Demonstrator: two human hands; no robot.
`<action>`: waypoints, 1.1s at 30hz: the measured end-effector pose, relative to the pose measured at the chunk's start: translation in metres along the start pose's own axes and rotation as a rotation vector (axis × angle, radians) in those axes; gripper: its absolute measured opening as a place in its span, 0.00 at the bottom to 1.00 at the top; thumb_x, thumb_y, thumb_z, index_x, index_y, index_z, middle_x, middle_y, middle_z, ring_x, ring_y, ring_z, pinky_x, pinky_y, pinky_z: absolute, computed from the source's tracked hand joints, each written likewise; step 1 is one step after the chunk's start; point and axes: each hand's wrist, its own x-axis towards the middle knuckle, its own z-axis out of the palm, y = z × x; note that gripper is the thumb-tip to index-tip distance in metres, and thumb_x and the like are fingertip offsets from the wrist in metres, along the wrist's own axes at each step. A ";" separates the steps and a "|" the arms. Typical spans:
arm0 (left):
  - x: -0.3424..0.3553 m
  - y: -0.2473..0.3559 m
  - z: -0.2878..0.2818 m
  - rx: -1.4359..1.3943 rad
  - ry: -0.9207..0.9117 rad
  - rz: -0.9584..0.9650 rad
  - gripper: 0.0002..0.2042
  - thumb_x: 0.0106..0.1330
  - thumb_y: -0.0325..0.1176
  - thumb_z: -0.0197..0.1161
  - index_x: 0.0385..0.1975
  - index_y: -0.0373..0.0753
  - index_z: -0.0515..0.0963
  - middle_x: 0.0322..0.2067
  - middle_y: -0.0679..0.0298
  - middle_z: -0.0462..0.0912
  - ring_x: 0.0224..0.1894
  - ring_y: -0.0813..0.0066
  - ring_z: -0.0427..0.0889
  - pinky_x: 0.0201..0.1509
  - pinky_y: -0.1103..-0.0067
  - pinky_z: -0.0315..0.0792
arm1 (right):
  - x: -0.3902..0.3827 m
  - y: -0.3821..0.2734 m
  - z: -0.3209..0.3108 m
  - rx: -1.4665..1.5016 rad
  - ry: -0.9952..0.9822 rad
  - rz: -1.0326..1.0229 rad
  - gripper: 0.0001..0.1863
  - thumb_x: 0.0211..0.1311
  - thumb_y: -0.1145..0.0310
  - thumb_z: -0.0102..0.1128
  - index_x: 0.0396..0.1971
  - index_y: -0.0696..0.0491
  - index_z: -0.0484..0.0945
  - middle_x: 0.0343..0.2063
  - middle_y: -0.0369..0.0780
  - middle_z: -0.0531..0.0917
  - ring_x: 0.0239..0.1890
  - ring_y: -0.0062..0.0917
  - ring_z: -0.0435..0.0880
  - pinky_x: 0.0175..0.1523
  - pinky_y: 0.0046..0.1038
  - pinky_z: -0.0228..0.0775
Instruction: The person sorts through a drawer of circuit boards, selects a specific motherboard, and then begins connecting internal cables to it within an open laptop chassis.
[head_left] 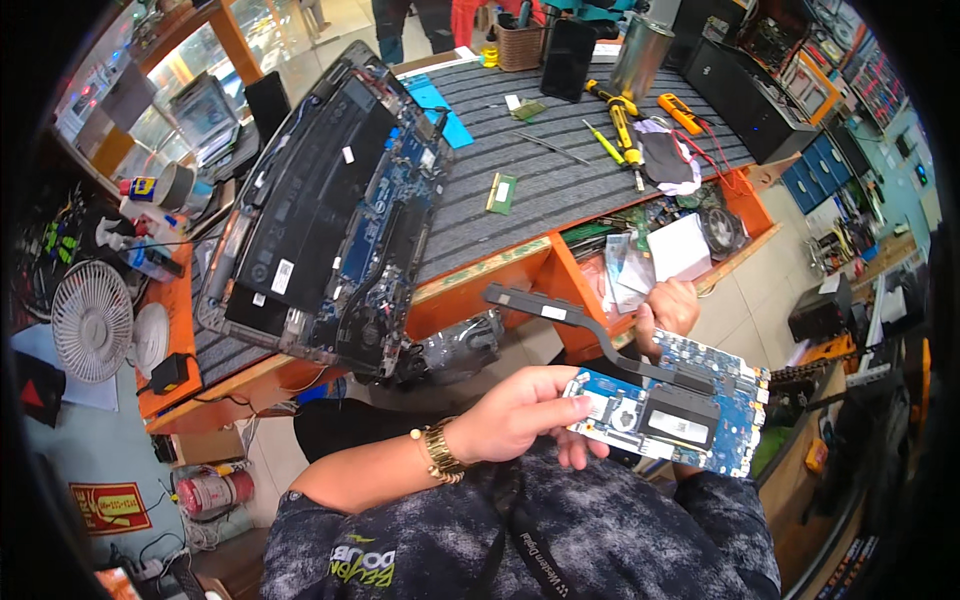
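A blue laptop motherboard [735,440] is held in front of my chest, with a black heat pipe [590,325] reaching from it toward the upper left. My left hand [530,415] grips the board's left end, thumb on top and fingers beneath. At the board's far edge, my right hand [672,308] is closed around it, its fingers partly hidden behind the board. An opened laptop base [330,210] stands tilted on the bench to the left, its black battery [310,195] and blue circuit boards exposed.
On the striped bench mat [470,225] lie a green memory module [502,193], tweezers [552,147], a yellow screwdriver [622,130] and an orange multimeter [680,113]. An open drawer [750,215] full of parts juts out below. A white fan [92,320] stands at the left.
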 end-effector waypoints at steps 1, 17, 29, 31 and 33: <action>-0.002 0.002 0.002 0.022 -0.005 0.012 0.18 0.92 0.41 0.55 0.65 0.32 0.78 0.47 0.50 0.95 0.36 0.73 0.95 0.40 0.79 0.87 | 0.001 -0.002 0.002 0.001 0.007 0.011 0.19 0.52 0.60 0.69 0.17 0.51 0.68 0.18 0.41 0.69 0.23 0.42 0.71 0.37 0.46 0.60; 0.035 -0.015 0.047 -0.027 0.069 0.037 0.17 0.92 0.42 0.55 0.61 0.33 0.78 0.45 0.50 0.95 0.37 0.70 0.94 0.41 0.77 0.86 | 0.039 -0.013 -0.061 0.028 -0.646 0.031 0.30 0.43 0.40 0.87 0.20 0.54 0.84 0.21 0.45 0.85 0.30 0.46 0.89 0.42 0.48 0.78; 0.076 0.023 0.054 0.018 0.398 0.249 0.21 0.87 0.38 0.55 0.67 0.25 0.76 0.51 0.43 0.92 0.40 0.56 0.96 0.36 0.66 0.92 | -0.007 0.009 -0.082 0.225 -0.692 0.194 0.27 0.49 0.44 0.85 0.42 0.49 0.91 0.33 0.39 0.88 0.44 0.40 0.90 0.55 0.46 0.77; 0.077 0.032 0.040 0.008 0.376 0.357 0.22 0.88 0.42 0.51 0.63 0.28 0.79 0.39 0.47 0.94 0.32 0.59 0.94 0.33 0.69 0.91 | -0.015 -0.001 -0.092 0.184 -0.728 0.229 0.29 0.50 0.41 0.87 0.43 0.47 0.92 0.33 0.37 0.88 0.46 0.39 0.90 0.58 0.46 0.77; 0.086 0.048 0.040 0.024 0.417 0.419 0.21 0.92 0.44 0.46 0.59 0.32 0.81 0.39 0.56 0.92 0.25 0.71 0.82 0.30 0.74 0.78 | -0.029 -0.003 -0.100 0.164 -0.603 0.165 0.27 0.49 0.40 0.87 0.36 0.48 0.90 0.31 0.37 0.87 0.43 0.38 0.90 0.55 0.43 0.75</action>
